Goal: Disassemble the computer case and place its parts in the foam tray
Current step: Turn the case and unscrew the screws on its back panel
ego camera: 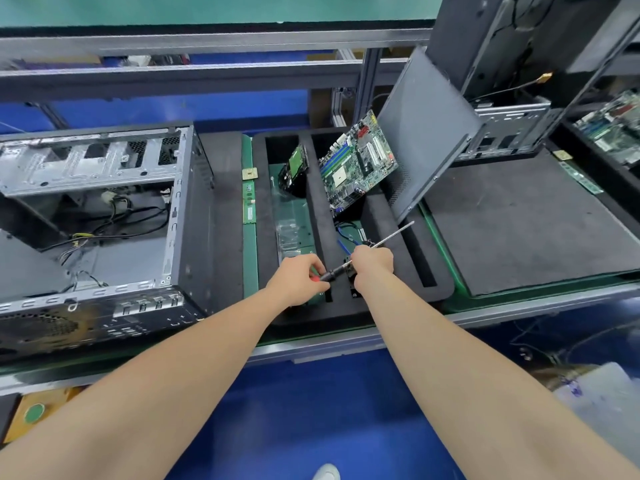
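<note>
Though aslant, motherboard beside side panel.

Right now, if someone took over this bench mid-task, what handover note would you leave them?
Left hand: grips the screwdriver by its handle.
Right hand: curled round the shaft, over a small dark part I cannot identify.
Done: the hard drive and motherboard stand in foam tray slots. A blue cable lies in one, and the side panel leans at the tray's right.
Left: the RAM stick and CPU lie beside the tray. The computer case, open at left, holds loose cables.
</note>
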